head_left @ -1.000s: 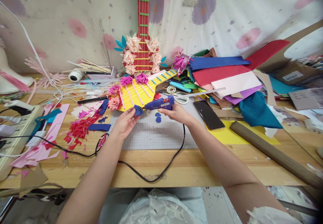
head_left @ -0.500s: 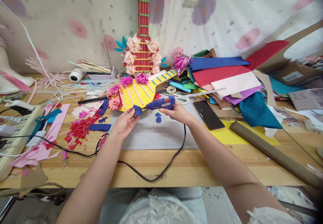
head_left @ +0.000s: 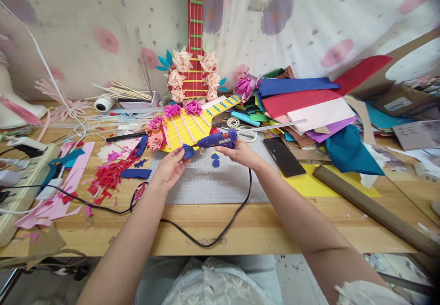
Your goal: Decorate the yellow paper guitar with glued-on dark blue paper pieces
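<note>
Since half a second ago the glue gun [head_left: 220,138] shifts slightly left, nozzle now closer to the blue paper flower [head_left: 188,152]; flower turns a little too. Flower is above the far left part of the cutting mat [head_left: 213,190], pinched in left hand's [head_left: 172,163] fingertips. Right hand [head_left: 239,152] grips glue gun, nozzle pointing left at the flower; can't tell if touching. Clear glue stick [head_left: 275,125] pokes out the gun's rear; black cord [head_left: 202,246] loops over the worktop's [head_left: 292,231] front edge. Loose blue petals [head_left: 215,163] on mat, below gun. Yellow toy guitar [head_left: 178,133] lies just behind flower, pink blooms on it. Black phone [head_left: 284,157] at mat's right edge. Red paper shreds [head_left: 112,173] and blue strip [head_left: 135,173] left of mat. Power strip [head_left: 37,172] at worktop's left edge. Red guitar [head_left: 195,78] upright near back edge, peach flowers around its body. Paper stack [head_left: 302,101] toward back right corner. Brown roll [head_left: 371,206] slants to front right corner.
</note>
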Motion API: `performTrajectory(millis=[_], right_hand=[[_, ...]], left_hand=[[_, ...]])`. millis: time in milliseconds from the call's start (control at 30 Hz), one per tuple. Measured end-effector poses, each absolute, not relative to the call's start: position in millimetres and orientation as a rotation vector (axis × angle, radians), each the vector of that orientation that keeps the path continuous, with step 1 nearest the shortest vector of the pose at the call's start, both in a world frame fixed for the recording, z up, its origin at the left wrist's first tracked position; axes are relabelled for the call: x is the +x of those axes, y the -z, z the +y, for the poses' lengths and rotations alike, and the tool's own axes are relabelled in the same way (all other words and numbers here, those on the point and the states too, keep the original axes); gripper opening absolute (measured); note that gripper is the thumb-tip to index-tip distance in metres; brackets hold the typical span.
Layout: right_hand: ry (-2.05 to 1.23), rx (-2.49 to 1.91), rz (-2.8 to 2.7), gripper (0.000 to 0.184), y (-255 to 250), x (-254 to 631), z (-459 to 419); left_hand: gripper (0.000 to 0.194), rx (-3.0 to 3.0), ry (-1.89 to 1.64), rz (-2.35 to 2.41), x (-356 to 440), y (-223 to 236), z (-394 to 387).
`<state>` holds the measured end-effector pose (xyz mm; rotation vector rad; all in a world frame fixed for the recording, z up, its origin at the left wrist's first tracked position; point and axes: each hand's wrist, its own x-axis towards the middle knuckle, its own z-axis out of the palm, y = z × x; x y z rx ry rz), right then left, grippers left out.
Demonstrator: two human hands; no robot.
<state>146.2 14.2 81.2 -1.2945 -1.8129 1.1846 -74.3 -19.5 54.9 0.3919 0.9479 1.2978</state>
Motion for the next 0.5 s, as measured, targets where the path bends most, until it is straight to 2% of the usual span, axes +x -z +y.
performTrajectory(millis=[333, 500], right_hand=[[-1.396, -1.117, -1.585, 0.043, -74, 155, 9], [-1.445, -1.086, -1.358, 0.044, -51, 172, 11]], left_hand=[[0.012, 0.449, -1.326, 1.006, -88, -73, -18], [0.025, 0.845, -1.543, 1.174, -113, -89, -10]])
